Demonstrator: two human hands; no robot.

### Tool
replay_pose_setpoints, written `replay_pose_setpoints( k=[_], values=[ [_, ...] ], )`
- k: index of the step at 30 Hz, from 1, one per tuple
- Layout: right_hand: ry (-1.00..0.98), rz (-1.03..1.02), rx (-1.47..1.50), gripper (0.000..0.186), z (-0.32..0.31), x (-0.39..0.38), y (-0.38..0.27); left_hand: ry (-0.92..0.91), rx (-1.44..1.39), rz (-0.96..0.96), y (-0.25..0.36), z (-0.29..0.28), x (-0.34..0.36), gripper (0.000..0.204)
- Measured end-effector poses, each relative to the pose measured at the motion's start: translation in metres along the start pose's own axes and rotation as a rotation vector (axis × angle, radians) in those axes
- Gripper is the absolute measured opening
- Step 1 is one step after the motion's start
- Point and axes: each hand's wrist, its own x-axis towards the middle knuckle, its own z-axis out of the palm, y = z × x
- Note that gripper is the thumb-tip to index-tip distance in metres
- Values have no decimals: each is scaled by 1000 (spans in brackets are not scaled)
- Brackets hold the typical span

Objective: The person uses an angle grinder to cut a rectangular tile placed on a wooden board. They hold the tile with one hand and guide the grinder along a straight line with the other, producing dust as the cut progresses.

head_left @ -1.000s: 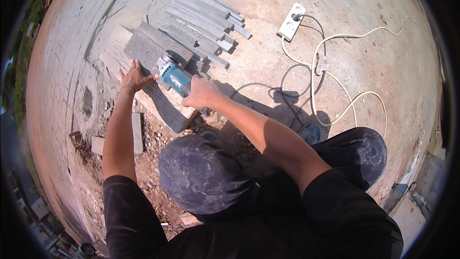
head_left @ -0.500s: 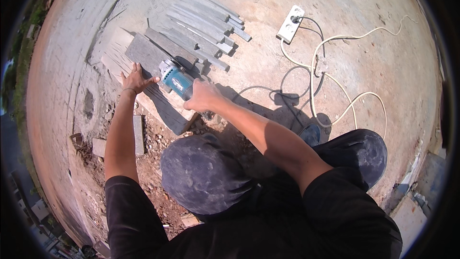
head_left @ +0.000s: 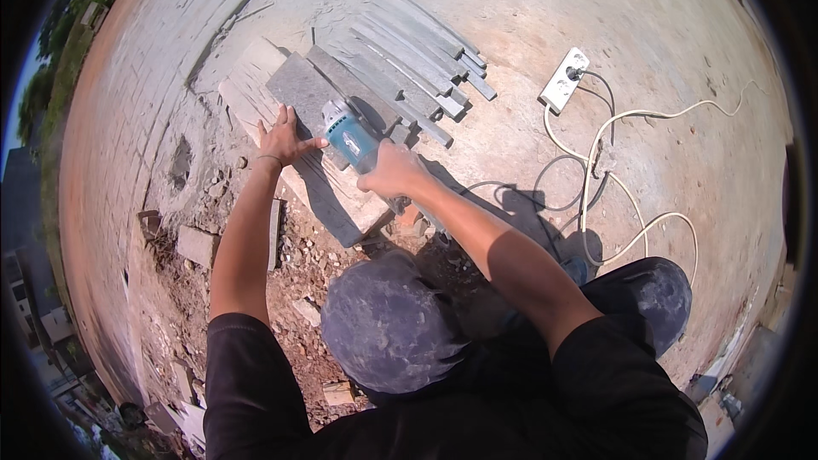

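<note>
My right hand (head_left: 396, 169) is wrapped around the rear of a teal angle grinder (head_left: 351, 140) with a grey metal head. The grinder's head lies over a flat grey stone slab (head_left: 294, 81), at a dark narrow line running along it. The disc's edge and the exact contact are hard to make out. On the left, my left hand (head_left: 287, 140) is spread with its thumb out toward the grinder, pressing at the slab's near edge. A long pale block (head_left: 247, 89) lies under the slab. Beyond the slab, several narrow grey stone strips (head_left: 426, 47) lie side by side.
A white power strip (head_left: 566, 81) with a dark plug sits at the right. Its cream cable (head_left: 639, 111) and a dark cord loop over the concrete near my bent knee (head_left: 652, 302). Rubble and broken pieces (head_left: 198, 245) cover the ground at the near left.
The whole scene has shifted rightward in the picture as the view turned. Both hands and the grinder keep nearly the same place on the slab.
</note>
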Motion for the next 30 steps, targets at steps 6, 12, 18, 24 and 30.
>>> replay_pose_setpoints(
  k=[6, 12, 18, 24, 30],
  values=[
    [-1, -13, 21, 74, -3, 22, -14, -18, -36, 5, 1, -3, -3, 142],
    [-27, -5, 12, 75, -9, 38, -33, 2, -61, 9, 1, -3, -4, 141],
    [104, -36, 31, 70, 1, 66, -43, 41, -55, 48, -2, 1, -2, 138],
    [-6, -49, -43, 87, -9, 81, -66, 78, -81, 81, -15, 15, 2, 135],
    [-43, -33, -43, 82, -12, 105, -80, 68, -82, 82, -7, 7, -3, 137]
  ],
)
